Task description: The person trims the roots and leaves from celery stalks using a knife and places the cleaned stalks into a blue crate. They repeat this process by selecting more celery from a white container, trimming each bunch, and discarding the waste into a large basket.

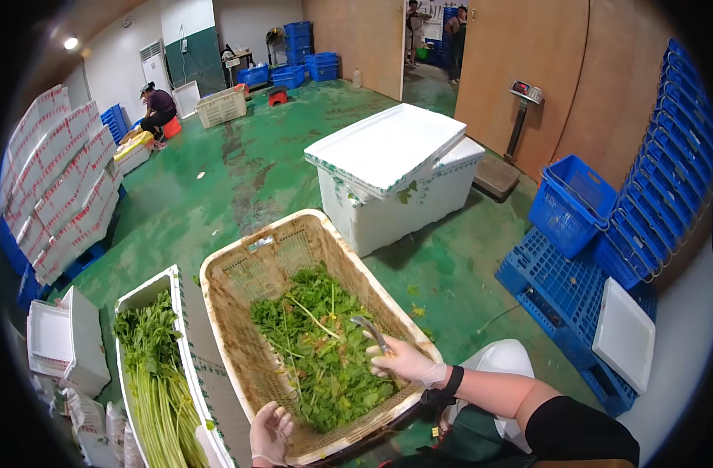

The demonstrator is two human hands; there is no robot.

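Note:
My right hand [403, 361], in a pale glove, is closed around a small knife [370, 331] with a silvery, curved blade pointing up and left. It hovers over the right side of a stained, cream plastic crate [216, 292]. Loose green leaves and stalk bits [317, 335] cover the crate's bottom. My left hand [271, 434], also gloved, is at the crate's near left corner with loosely bent fingers and nothing in it. To its left, long-stalked celery [165, 374] lies in a white foam box [186, 327].
A lidded foam box [403, 210] stands beyond the crate. At right are a blue pallet [544, 273], stacked blue baskets [653, 179] and a floor scale [497, 178]. Stacked foam boxes [56, 183] rise at left; a person [160, 109] sits farther back.

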